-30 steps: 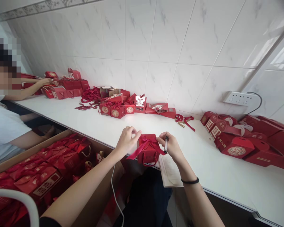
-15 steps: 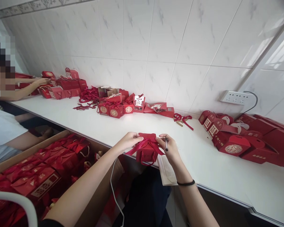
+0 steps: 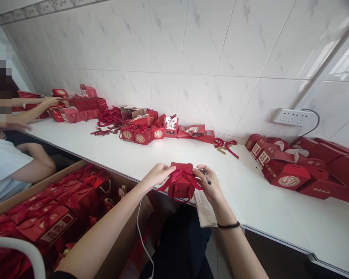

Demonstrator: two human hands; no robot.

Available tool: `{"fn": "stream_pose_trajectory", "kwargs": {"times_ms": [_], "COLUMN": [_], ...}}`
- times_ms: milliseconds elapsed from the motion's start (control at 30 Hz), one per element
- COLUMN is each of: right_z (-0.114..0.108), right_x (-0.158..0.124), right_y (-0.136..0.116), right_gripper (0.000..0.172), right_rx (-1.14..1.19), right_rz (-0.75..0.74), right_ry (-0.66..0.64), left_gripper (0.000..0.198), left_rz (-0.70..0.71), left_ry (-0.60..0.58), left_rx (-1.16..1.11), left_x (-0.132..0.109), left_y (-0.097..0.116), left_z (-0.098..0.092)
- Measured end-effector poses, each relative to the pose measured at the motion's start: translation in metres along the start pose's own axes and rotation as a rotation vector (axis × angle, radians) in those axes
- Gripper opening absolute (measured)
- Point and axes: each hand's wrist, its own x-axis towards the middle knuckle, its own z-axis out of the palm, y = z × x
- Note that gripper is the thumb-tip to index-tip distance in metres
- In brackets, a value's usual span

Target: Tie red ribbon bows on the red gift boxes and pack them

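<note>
A small red gift box [image 3: 176, 190] with a cord handle sits at the table's near edge, a red ribbon bow [image 3: 172, 178] across its top. From the left, my left hand [image 3: 158, 175] pinches the bow at the box's upper corner. On the opposite side my right hand [image 3: 211, 186] has its thumb and finger closed on the ribbon. A dark pen [image 3: 206, 177] is tucked in that same right hand. Beneath the right wrist, a pale notebook or paper pad [image 3: 206, 214] sticks out over the table edge.
Finished-looking red boxes fill a carton [image 3: 72, 167] at lower left. Along the wall stand more boxes [image 3: 142, 136], loose ribbons [image 3: 110, 116] and flat-looking boxes at right [image 3: 291, 178]. A power strip [image 3: 289, 117] is on the wall. A co-worker [image 3: 6, 166] is at far left.
Both my hands keep their grip on the ribbon, with only slight shifts. The pen has tilted in my right hand. The co-worker's nearer arm has moved up toward the table.
</note>
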Motion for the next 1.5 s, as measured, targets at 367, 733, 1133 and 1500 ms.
{"fn": "stream_pose_trajectory", "kwargs": {"times_ms": [367, 733, 1133, 1500], "right_z": [-0.002, 0.001, -0.008, -0.008], "right_x": [0.000, 0.000, 0.003, 0.003], "right_y": [0.003, 0.007, 0.010, 0.014], "right_gripper": [0.052, 0.054, 0.054, 0.053], "right_rx": [0.051, 0.119, 0.050, 0.085], "right_rz": [0.011, -0.046, -0.050, -0.021], "right_ry": [0.036, 0.142, 0.126, 0.160], "left_gripper": [0.034, 0.026, 0.021, 0.043], "left_rz": [0.272, 0.232, 0.329, 0.141], "left_ry": [-0.024, 0.173, 0.216, 0.048], "left_rx": [-0.034, -0.012, -0.040, -0.471], "left_x": [0.002, 0.007, 0.009, 0.010], "left_y": [-0.012, -0.018, -0.024, -0.023], "left_z": [0.001, 0.023, 0.029, 0.033]}}
